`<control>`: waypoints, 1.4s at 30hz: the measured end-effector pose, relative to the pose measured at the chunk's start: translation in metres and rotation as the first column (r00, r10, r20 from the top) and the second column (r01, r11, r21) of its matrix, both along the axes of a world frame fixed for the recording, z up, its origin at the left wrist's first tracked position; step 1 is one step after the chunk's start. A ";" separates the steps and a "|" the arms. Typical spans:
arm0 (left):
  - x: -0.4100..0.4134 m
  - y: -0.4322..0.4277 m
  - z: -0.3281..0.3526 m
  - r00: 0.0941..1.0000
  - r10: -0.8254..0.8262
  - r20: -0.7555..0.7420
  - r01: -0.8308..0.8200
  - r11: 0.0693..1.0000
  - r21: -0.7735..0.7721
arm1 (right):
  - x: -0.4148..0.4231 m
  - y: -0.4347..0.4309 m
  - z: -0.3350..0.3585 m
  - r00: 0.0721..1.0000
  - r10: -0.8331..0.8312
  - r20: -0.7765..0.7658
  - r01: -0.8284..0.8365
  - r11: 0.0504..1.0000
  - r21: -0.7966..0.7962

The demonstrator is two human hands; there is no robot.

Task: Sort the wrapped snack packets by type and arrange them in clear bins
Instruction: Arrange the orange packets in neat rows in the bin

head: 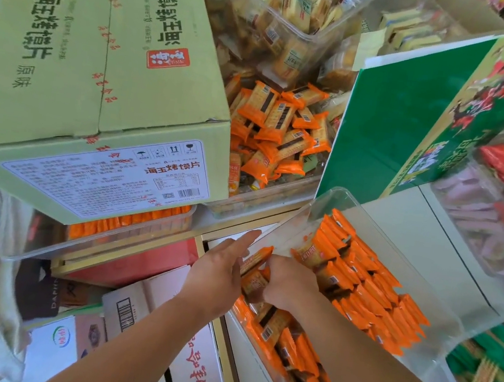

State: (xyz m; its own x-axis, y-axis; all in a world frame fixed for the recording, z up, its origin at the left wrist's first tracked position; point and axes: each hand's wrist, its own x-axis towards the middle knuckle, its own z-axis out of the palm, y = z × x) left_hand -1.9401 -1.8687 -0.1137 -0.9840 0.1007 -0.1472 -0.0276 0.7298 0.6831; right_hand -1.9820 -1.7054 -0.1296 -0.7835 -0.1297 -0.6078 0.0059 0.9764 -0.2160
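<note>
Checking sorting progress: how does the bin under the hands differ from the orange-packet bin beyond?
The near bin has packets in tidy rows; the far bin has them jumbled. The left hand and right hand work at the near bin, not the far bin. Both are clear, holding orange packets.

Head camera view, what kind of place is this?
Likely a snack shop's bulk section or its stockroom: clear bins heaped with wrapped orange packets, a closed green shipping carton, and other cartons stacked underneath.

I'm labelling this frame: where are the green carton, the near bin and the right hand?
green carton [71,36], head view, top face.
near bin [296,226], head view, clear left wall.
right hand [289,282], head view, back of the hand.
</note>
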 end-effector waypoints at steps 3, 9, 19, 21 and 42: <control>-0.002 -0.003 0.001 0.999 -0.053 0.003 0.053 0.999 -0.006 | -0.001 0.011 0.010 0.999 -0.012 -0.033 0.011 0.999 -0.048; 0.003 -0.007 0.015 0.960 -0.157 -0.232 0.126 0.981 -0.145 | 0.009 0.049 0.031 0.969 -0.167 -0.185 0.097 0.936 -0.337; -0.010 0.043 0.024 0.832 -0.430 -0.351 0.293 0.878 -0.379 | 0.046 0.083 0.027 0.898 -0.290 -0.331 0.087 0.854 -0.513; -0.018 0.056 0.023 0.811 -0.525 -0.258 0.432 0.835 -0.340 | 0.044 0.087 0.028 0.896 -0.308 -0.320 0.099 0.841 -0.533; -0.081 0.070 0.016 0.496 -0.862 -0.109 0.590 0.426 -0.685 | 0.053 0.101 0.015 0.699 -0.055 -0.713 0.076 0.997 -0.003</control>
State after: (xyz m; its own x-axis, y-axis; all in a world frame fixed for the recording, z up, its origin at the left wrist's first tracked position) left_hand -2.0214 -1.7991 -0.0976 -0.5219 0.8503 -0.0673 0.8524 0.5228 -0.0052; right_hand -1.9286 -1.6048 -0.1141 -0.9896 -0.0539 0.1334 -0.0750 0.9846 -0.1582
